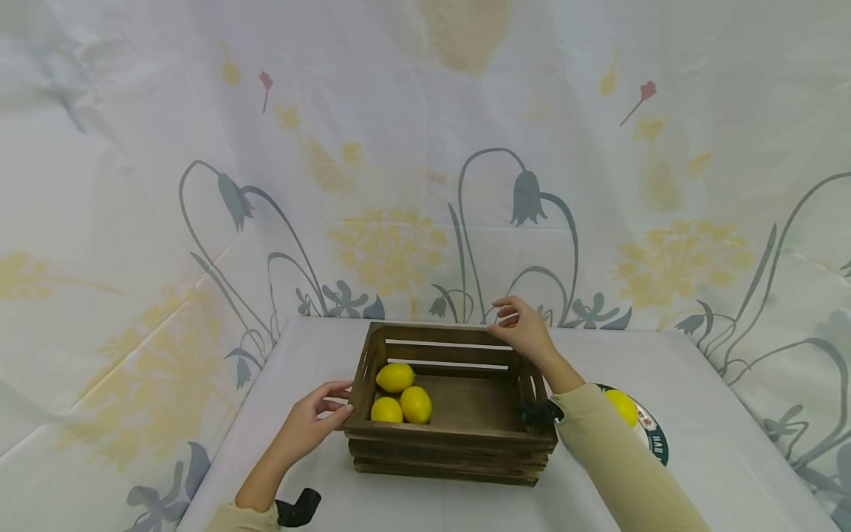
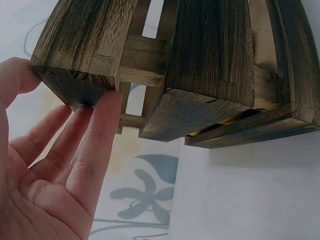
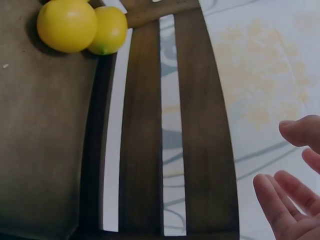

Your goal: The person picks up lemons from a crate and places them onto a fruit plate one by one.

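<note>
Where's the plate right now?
In the head view, the plate lies right of the wooden crate, partly hidden behind the right sleeve, with a lemon on it.

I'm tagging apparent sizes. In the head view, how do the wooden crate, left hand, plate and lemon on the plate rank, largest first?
1. Wooden crate
2. Left hand and plate: too alike to rank, as the right sleeve hides part of the plate
3. Lemon on the plate
</note>
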### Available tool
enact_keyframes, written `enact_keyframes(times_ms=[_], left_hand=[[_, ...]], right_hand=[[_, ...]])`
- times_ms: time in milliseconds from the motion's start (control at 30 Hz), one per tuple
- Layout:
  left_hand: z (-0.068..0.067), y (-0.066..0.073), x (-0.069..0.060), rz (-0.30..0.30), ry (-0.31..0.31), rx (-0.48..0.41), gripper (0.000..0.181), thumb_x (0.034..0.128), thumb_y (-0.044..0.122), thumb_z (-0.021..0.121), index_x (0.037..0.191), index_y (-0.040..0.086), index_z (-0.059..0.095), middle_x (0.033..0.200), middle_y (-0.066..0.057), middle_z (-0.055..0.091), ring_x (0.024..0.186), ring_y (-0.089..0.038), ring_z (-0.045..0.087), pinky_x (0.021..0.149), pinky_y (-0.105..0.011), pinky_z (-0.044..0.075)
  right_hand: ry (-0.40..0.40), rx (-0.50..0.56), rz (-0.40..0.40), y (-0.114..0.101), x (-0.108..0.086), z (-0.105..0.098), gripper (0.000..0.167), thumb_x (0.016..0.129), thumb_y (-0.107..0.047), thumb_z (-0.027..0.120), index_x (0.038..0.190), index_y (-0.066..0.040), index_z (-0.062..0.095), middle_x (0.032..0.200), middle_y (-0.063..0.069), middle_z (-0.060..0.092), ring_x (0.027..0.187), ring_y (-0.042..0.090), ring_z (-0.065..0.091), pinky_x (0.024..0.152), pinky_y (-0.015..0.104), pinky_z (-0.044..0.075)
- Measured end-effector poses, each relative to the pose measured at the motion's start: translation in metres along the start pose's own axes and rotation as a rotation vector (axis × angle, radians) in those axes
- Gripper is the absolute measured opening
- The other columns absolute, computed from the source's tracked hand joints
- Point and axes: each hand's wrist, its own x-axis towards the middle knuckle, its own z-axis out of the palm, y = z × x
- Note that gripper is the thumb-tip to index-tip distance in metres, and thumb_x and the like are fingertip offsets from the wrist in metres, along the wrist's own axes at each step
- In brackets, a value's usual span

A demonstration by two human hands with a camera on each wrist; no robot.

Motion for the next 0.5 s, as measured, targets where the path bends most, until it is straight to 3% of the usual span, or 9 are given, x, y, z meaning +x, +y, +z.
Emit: enact_keyframes(times_ms=[233, 500], left_hand=[[0.0, 0.0, 0.0, -0.002, 0.003, 0.007, 0.042, 0.0886, 0.016, 0.065, 0.127, 0.002, 0.053, 0.113, -0.016, 0.058, 0.095, -0.028, 0.061, 0.065, -0.025, 0.054], [0.0, -0.001, 0.001, -0.006, 0.007, 0.016, 0.041, 0.0885, 0.016, 0.065, 0.126, 0.002, 0.054, 0.112, -0.017, 0.058, 0.096, -0.029, 0.061, 0.066, -0.025, 0.054]], right_hand=[[-0.054, 0.015, -0.037, -0.002, 0.002, 0.012, 0.045, 0.077, -0.007, 0.075, 0.117, 0.001, 0.056, 0.103, 0.021, 0.059, 0.089, 0.033, 0.062, 0.071, 0.041, 0.053], [-0.185, 0.028, -0.075, -0.002, 0.006, 0.024, 0.043, 0.079, -0.008, 0.073, 0.118, -0.001, 0.055, 0.106, 0.019, 0.058, 0.092, 0.032, 0.061, 0.072, 0.039, 0.053]])
